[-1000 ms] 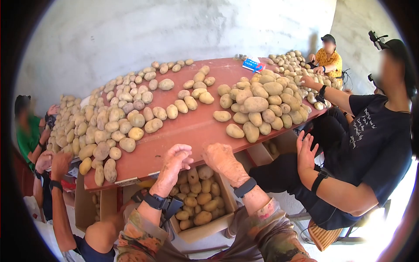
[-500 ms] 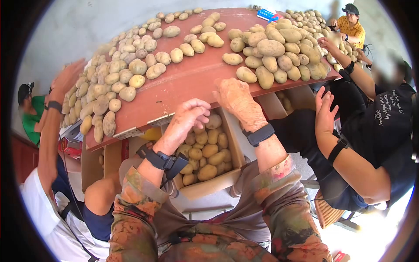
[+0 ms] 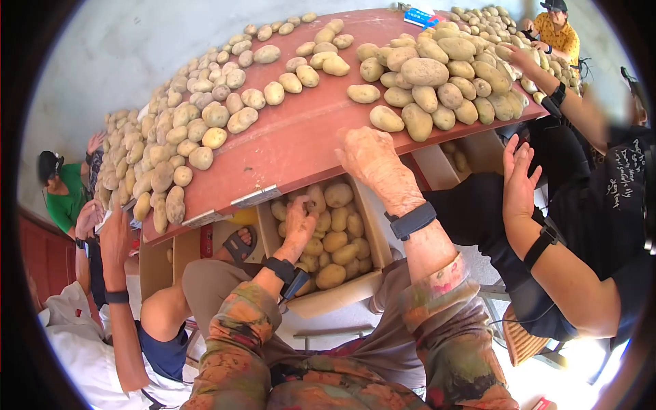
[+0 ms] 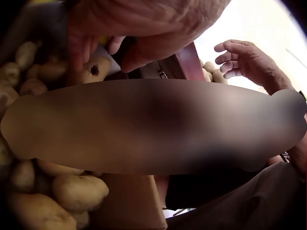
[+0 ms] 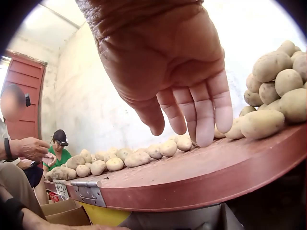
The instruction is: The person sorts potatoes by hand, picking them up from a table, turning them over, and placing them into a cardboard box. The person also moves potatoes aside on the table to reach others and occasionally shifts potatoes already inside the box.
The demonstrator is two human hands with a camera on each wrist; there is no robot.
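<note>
My left hand (image 3: 299,222) reaches down into a cardboard box (image 3: 383,256) of potatoes (image 3: 335,241) below the table edge. In the left wrist view the left hand (image 4: 148,24) has its fingers pointing down and spread, close around a potato with a dark hole (image 4: 96,70). Part of that view is blurred out. My right hand (image 3: 369,160) hovers at the front edge of the red table (image 3: 294,147). The right wrist view shows the right hand (image 5: 168,72) palm in sight, fingers extended downward, holding nothing.
A heap of potatoes (image 3: 437,82) lies on the table's right, and a wide spread of potatoes (image 3: 171,137) covers its left. People sit on both sides, one with a raised hand (image 3: 519,174) close on my right. A second cardboard box (image 3: 188,249) stands lower left.
My left hand has lowered from near the table edge into the box of potatoes. The right hand stays by the table edge. My head view has tilted down.
</note>
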